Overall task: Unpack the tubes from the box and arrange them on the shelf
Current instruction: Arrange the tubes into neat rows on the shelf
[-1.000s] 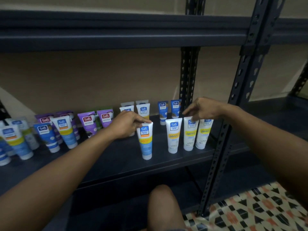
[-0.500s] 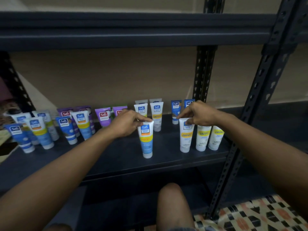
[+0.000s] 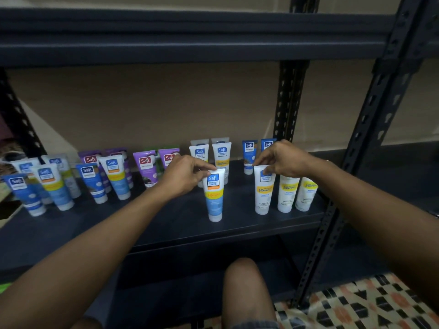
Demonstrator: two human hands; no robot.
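1. The blue-and-yellow plastic tube (image 3: 215, 195) stands upright on its white cap near the front edge of the dark metal shelf (image 3: 166, 224), about mid-scene and apart from the other tubes.
2. The left hand (image 3: 184, 179) reaches in from the near left. Its grip pinches the flat top seam of this tube between thumb and fingertips.
3. A little to the right, a white plastic tube with a yellow band (image 3: 263, 193) also stands cap-down. The right hand (image 3: 282, 160) comes in from the near right, and its grip pinches that tube's top edge with the fingers curled over it.
4. Two more white yellow-banded tubes (image 3: 287, 195) stand just beside it in a row that runs right, toward the near perforated upright post (image 3: 370, 138).
5. Farther back, behind the two hands, stand a pair of white tubes with blue labels (image 3: 222, 160) and, to their right, two small dark blue tubes (image 3: 249, 153), partly hidden by the right hand.
6. To the left of the white pair stand purple tubes with red labels (image 3: 147, 167). Farther left is a cluster of blue and yellow-banded tubes (image 3: 55, 188), all cap-down, reaching the left edge of the scene.
7. A second dark shelf board (image 3: 190, 39) spans the scene above, and a beige wall (image 3: 154, 110) lies behind.
8. Nearest of all, a bare knee (image 3: 247, 288) rises below the shelf, beside a patterned floor covering (image 3: 368, 307) at the near right.
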